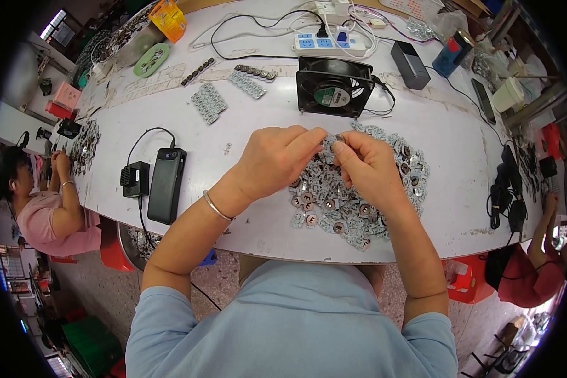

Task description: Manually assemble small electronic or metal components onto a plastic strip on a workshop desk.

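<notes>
A single head-worn fisheye view looks steeply down from above the person's own shoulders onto a white table (233, 126), facing forward across it. It sits close: the forearms enter from the lower edge, and the left hand (274, 157) and right hand (365, 164) meet near the picture's middle. Straight table edges bow toward the dark rim, where the floor and seated co-workers appear at left and right.

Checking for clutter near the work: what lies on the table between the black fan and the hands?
In the head view, only bare white table separates the fan from the left hand and right hand.
</notes>
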### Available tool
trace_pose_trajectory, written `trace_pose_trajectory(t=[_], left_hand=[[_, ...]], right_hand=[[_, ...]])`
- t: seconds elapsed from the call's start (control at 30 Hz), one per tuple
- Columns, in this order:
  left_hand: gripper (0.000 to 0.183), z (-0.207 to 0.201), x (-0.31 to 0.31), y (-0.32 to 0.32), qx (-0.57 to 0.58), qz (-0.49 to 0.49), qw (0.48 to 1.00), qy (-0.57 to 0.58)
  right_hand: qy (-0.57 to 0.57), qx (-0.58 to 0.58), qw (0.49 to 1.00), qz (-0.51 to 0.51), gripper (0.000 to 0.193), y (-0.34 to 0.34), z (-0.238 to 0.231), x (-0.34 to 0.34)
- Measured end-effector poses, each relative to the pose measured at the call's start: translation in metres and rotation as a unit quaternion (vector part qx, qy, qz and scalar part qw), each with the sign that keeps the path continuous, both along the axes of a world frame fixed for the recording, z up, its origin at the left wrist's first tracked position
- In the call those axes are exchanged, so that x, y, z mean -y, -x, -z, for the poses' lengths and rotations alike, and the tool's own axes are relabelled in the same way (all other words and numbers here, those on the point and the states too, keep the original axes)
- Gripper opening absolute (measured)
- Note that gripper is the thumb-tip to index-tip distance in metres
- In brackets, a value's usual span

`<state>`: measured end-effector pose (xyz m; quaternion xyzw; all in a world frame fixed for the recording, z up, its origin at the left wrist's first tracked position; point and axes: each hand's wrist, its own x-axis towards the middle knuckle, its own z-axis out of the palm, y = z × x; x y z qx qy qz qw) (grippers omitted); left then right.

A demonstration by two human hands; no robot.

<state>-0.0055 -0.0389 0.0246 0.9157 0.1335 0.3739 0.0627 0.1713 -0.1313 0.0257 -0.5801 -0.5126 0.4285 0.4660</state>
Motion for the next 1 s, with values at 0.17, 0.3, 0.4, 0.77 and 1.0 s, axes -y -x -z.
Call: trace_pose_trajectory(t=[0.17,0.3,0.4,0.77,1.0], left_hand=[[0.025,0.004,-0.004,-0.001,0.013,-0.004,1.0,-0.012],[0.025,0.003,-0.01,-0.003,0.02,-0.01,0.999,0.028],[0.025,0.007,-0.018,-0.005,0.05,-0.048,0.995,0.074],[0.026,0.003,-0.014,-0.004,0.068,-0.08,0.99,0.095],[0.02,0.001,0.0,-0.005,0.062,-0.061,0.995,0.04]], right_hand=[[-0.007,-0.011,0.999,0.032,0.02,0.004,-0.002,-0.003],[-0.015,-0.01,0.998,0.054,0.021,0.004,-0.001,-0.015],[-0.052,0.053,0.995,0.062,0.022,0.0,0.008,-0.033],[-0.033,-0.034,0.996,0.07,0.024,0.003,0.006,-0.049],[-0.002,-0.122,0.99,0.075,0.023,0.011,-0.004,-0.031]])
